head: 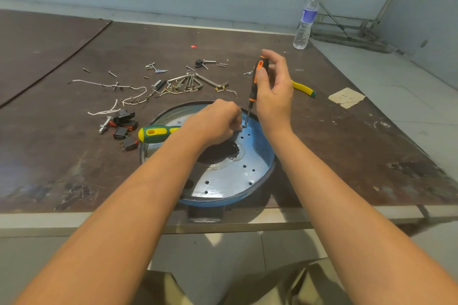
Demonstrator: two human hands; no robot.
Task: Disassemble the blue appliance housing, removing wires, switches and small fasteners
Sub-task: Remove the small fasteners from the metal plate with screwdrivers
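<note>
Though against the left hand (218, 122), screwdriver (253, 89) tip indistinct; housing (260, 156) part-covered

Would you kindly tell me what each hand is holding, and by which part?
The right hand grips the orange-black screwdriver by its handle; the left hand has curled fingers, but its hold cannot be told.

No legible text anywhere in frame. Water bottle (305, 20) at counter's far right corner: blue-violet label band (309, 15), print too small to read. Cardboard scrap (346, 98) on counter's right side: faint pencil-like marks, undecipherable. Orange-black screwdriver (257, 79): handle shows colour bands only, brand not discernible. Green-yellow screwdriver (158, 133): yellow inset on handle, lettering not discernible. Blue housing (265, 153): painted metal, drilled holes, markings not discernible. Black switches (125, 129): any ratings too small to tell.
</note>
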